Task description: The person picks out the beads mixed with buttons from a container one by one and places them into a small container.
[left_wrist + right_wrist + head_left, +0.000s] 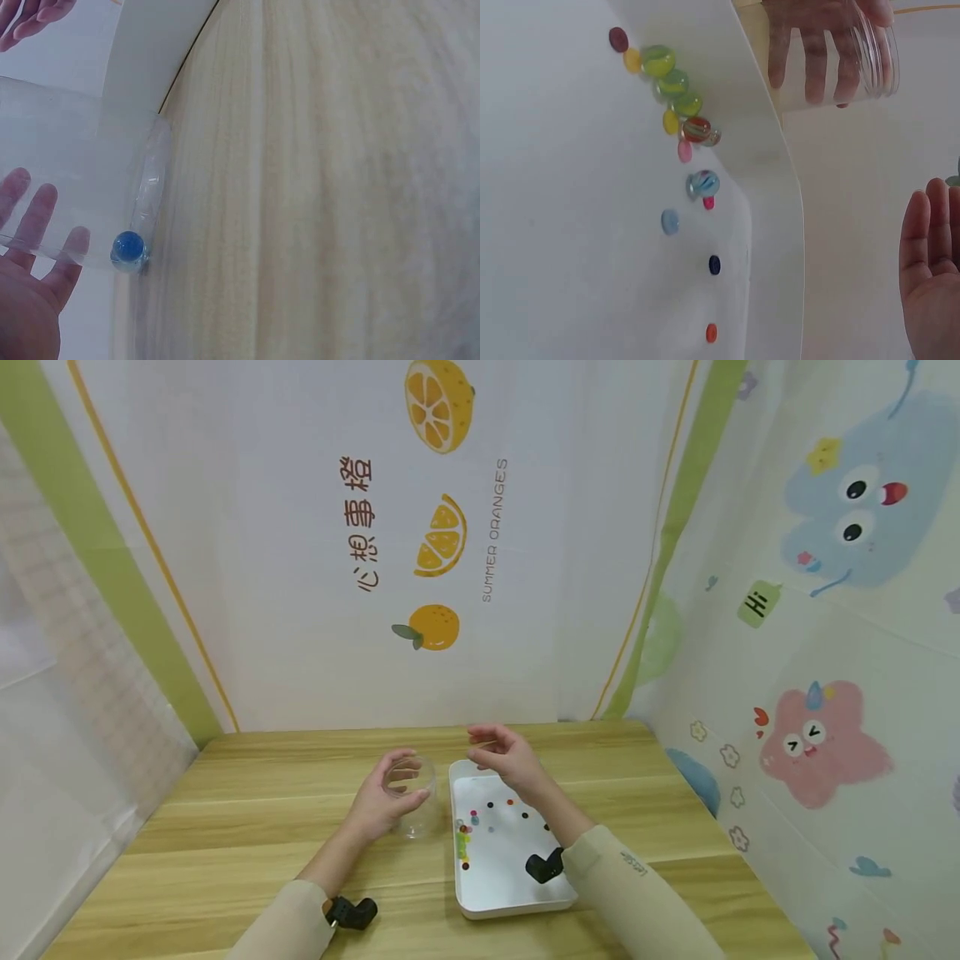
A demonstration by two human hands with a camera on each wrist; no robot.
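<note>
My left hand (375, 803) curls round a clear plastic jar (414, 823), which stands upright on the table just left of a white tray (498, 877). A blue marble (129, 246) lies at the bottom of the jar in the left wrist view. Over the tray's far end hovers my right hand (516, 767), its fingers loosely bent, with nothing visible between them. Inside the tray, green marbles (672, 84), a reddish marble (697, 129) and a light blue marble (705, 183) line the left side. Small flat discs, such as a dark one (715, 265) and an orange one (711, 333), are scattered among them.
Wood-grain table (247, 827) extends on both sides of the tray. A white curtain (285, 635) with orange prints hangs behind it, and a cartoon-printed curtain (712, 660) hangs at the right. Both wrists carry small black cameras.
</note>
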